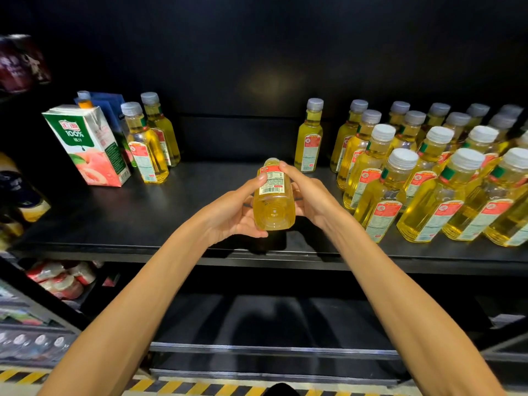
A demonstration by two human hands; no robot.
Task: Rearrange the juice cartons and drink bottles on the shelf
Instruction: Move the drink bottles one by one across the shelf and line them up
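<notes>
A yellow drink bottle is tipped with its base toward me above the middle of the black shelf. My left hand grips its left side and my right hand grips its right side. A peach juice carton stands at the shelf's left, with two yellow bottles beside it and a blue carton behind. One bottle stands alone at the back centre. Several rows of like bottles fill the right side.
Dark packs sit on an upper shelf at the far left. Red-and-white packets lie on a lower shelf at the left. Beneath my arms runs a lower black shelf, and yellow-black hazard tape marks the floor edge.
</notes>
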